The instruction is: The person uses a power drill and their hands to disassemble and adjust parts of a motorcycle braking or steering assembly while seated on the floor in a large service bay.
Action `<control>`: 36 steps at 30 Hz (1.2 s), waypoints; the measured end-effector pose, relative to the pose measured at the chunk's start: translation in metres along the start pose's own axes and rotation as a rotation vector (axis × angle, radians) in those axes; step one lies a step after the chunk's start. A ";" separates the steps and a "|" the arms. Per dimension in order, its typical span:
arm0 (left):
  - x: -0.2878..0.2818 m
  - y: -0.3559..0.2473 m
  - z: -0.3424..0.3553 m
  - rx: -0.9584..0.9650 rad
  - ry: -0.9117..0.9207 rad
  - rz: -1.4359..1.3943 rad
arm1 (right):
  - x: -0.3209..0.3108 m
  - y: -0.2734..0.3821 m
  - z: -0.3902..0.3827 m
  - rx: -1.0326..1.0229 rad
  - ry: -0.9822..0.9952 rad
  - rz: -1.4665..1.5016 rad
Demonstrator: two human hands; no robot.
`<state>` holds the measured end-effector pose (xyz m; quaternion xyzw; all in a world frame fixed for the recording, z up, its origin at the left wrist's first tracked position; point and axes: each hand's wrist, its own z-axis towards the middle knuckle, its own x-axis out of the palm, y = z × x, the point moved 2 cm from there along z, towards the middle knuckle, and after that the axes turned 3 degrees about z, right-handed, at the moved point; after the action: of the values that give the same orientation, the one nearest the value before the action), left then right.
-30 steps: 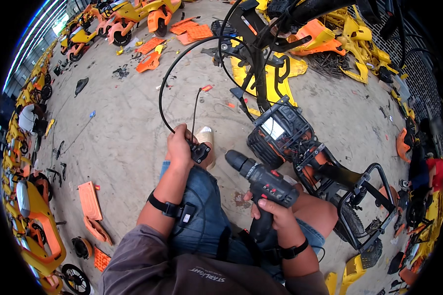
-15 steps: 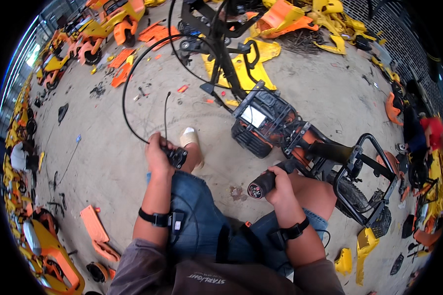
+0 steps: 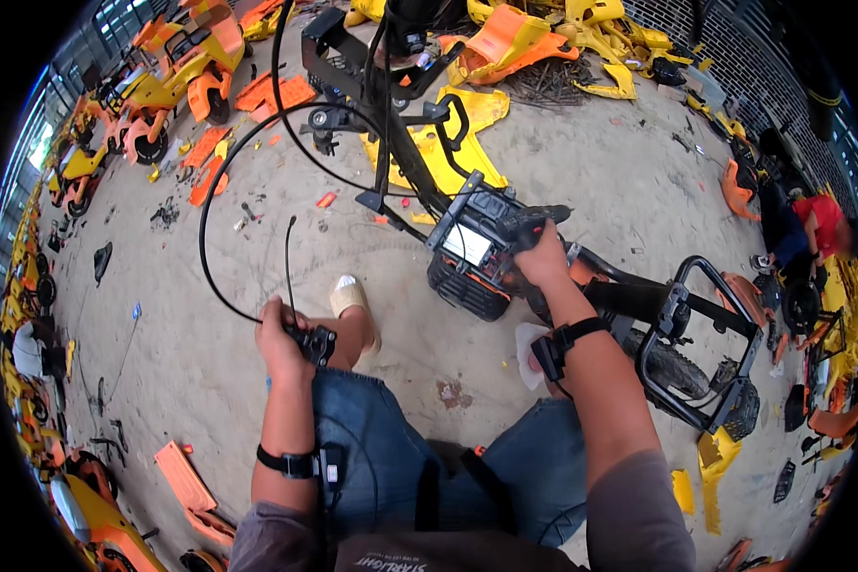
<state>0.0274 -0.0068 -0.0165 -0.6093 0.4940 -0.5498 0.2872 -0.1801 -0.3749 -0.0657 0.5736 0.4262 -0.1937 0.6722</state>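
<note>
My left hand is closed around a small black brake lever mount above my left thigh. A long black cable loops from it up to the scooter frame, and a thin black stalk rises beside the fingers. My right hand grips a black cordless power tool, reaching out over the battery area of the stripped scooter frame; its fingers are partly hidden. Just left of that hand, a black box with a white label sits in the frame.
Yellow body panels lie behind the frame. Orange panels are on the floor at the left. Several yellow and orange scooters line the far left. A person in a red top is low at the far right.
My right hand has carried the power tool from beside my right knee forward and up over the frame. My left hand keeps hold of the brake lever mount; the whole view has shifted slightly.
</note>
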 end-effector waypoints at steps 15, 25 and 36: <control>-0.003 -0.005 0.006 0.060 -0.063 0.068 | 0.027 -0.081 0.035 0.017 0.052 -0.392; 0.001 0.002 0.001 0.088 -0.034 0.089 | 0.034 -0.078 0.036 0.007 0.095 -0.339; -0.004 0.002 -0.001 0.136 0.006 0.154 | 0.041 -0.086 0.038 -0.015 -0.008 -0.273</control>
<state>0.0259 -0.0039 -0.0194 -0.5468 0.5018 -0.5602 0.3680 -0.2085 -0.4240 -0.1512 0.5046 0.4989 -0.2826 0.6455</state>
